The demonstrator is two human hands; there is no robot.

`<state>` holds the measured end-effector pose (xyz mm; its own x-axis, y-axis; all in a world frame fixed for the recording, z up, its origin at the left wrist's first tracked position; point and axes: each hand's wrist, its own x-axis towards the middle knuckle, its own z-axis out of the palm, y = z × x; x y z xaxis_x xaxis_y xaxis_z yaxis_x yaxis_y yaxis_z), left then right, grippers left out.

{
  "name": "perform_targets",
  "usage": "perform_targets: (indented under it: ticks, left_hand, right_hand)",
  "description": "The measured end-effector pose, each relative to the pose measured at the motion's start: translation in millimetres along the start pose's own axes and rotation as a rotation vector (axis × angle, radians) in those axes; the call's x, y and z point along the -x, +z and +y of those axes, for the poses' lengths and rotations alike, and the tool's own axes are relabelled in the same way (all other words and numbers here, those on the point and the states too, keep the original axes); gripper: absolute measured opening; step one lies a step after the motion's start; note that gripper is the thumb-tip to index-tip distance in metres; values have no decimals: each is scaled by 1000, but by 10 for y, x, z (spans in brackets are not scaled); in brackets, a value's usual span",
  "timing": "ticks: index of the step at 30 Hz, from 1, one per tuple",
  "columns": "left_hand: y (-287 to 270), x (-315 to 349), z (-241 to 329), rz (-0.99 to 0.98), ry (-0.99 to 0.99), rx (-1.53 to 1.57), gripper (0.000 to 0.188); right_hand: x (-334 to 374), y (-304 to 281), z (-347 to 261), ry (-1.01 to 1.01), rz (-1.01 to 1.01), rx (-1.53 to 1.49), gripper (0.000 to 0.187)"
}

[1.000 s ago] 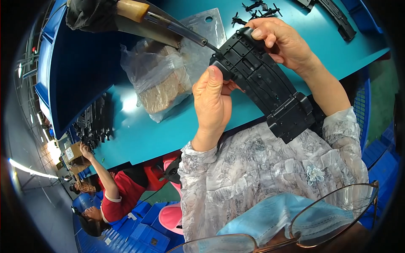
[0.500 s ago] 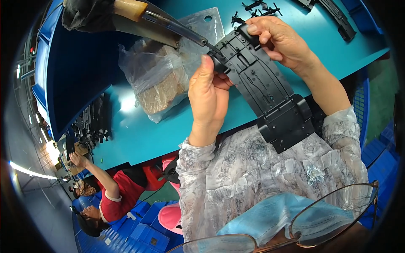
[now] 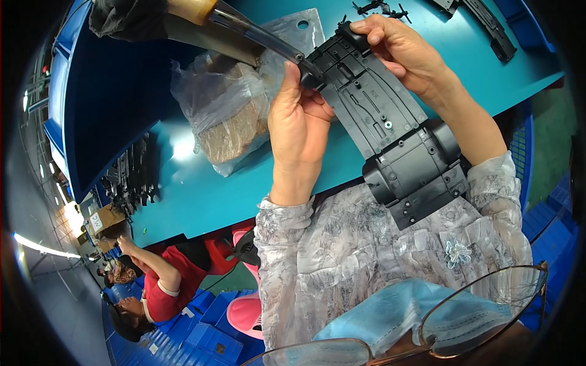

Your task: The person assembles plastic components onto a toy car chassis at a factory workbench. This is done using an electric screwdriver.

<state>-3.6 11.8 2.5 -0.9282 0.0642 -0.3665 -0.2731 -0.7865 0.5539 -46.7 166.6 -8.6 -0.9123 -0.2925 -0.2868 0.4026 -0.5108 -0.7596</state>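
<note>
A long black moulded plastic part, like a toy-car chassis plate [image 3: 374, 107], is held in front of my chest, tilted, its far end up over the table. My left hand [image 3: 299, 125] grips its far left corner, thumb upright and fingers curled behind. Closed on the far right corner is my right hand [image 3: 406, 55], its fingertips on the rim. A tool with a yellowish handle and long metal shaft [image 3: 256, 33] slants in from the upper left. Its lower end overlaps the part's far left corner beside my left thumb; whether it touches cannot be told.
On the teal table [image 3: 238, 198] lies a brown block in clear plastic wrap [image 3: 235, 131]. Small black parts [image 3: 381, 8] and a long black piece [image 3: 488, 27] lie beyond. A blue bin [image 3: 110, 104] stands left. A co-worker in red [image 3: 177, 283] sits farther along.
The chassis plate has tipped, so its near bulging end shows more, and its far end sits slightly higher. Both my hands keep their grip. The co-worker's hand has lowered.
</note>
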Motion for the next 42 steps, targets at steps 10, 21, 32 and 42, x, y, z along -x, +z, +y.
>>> perform_targets:
  ticks: [10, 21, 32, 42]
  left_hand:
    - [-19, 4, 29, -112, -21, 32, 26]
    - [-41, -5, 55, -167, -44, 93, 29]
    - [-81, -15, 68, -238, -71, 117, 29]
    - [-35, -12, 43, -189, -30, 79, 29]
  right_hand:
    - [7, -5, -2, -7, -28, -30, 10]
    - [-9, 32, 12, 21, 54, -108, 11]
    - [-65, -96, 49, 45, -53, -170, 13]
    - [-46, -94, 57, 19, -39, -194, 12]
